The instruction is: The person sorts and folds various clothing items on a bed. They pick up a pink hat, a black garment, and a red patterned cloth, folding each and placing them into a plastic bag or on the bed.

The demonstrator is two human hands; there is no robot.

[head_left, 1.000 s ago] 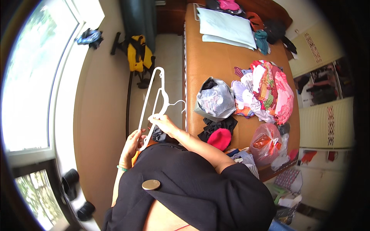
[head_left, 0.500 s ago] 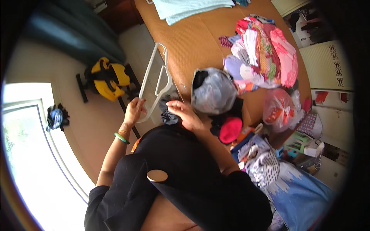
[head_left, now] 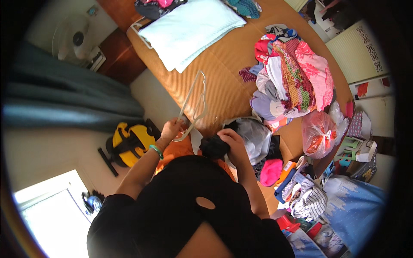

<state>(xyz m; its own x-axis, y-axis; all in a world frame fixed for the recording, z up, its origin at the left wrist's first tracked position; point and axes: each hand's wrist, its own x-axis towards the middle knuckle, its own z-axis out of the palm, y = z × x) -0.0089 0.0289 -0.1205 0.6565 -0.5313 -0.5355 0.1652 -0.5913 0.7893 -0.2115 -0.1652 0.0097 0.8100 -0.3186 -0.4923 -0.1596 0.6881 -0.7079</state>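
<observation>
My left hand (head_left: 171, 128) is closed around one end of a white plastic clothes hanger (head_left: 189, 95), which points away from me over the bed's edge. In my right hand (head_left: 235, 145) is a bunched black garment (head_left: 214, 147), gripped close to my lap; its kind cannot be made out. Just beyond that hand, a translucent grey plastic bag (head_left: 254, 138) with dark contents stands on the brown bed mat (head_left: 219, 96). A bright pink cloth item (head_left: 271, 172) lies to the right of the hand, against black cloth.
A heap of colourful clothes (head_left: 297, 77) covers the bed's right side, above a clear bag (head_left: 319, 135) with red contents. Folded pale blue fabric (head_left: 189, 36) lies at the far end. Leftward are a yellow-and-black vacuum cleaner (head_left: 131, 144), a dark curtain (head_left: 73, 94) and a fan (head_left: 77, 39).
The black garment has moved right, away from the hanger, and is now gathered in my right hand. My left hand still holds the hanger. The view has shifted, showing more of the bed's far end.
</observation>
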